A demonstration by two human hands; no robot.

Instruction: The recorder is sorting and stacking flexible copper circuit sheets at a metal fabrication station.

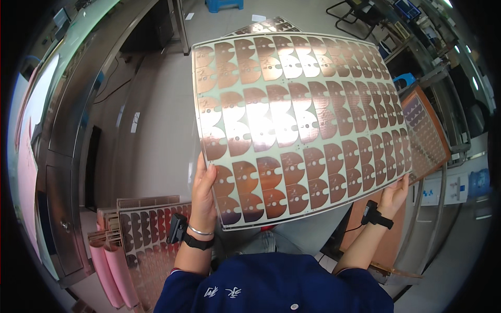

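Currently I'm holding the copper-patterned panel (334,117) above the floor (308,14), left fingers (209,176) gripping its left edge, right fingers (405,181) its lower-right corner, and the next move is probably calling for level support.

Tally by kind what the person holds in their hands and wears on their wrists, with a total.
Copper-coloured panel, between left hand and right hand: 1
Black wrist devices, one per wrist: 2
Silver bracelet, left wrist: 1
Total: 4

Both hands (203,189) (395,194) hold a copper-patterned panel (302,128) by its edges.
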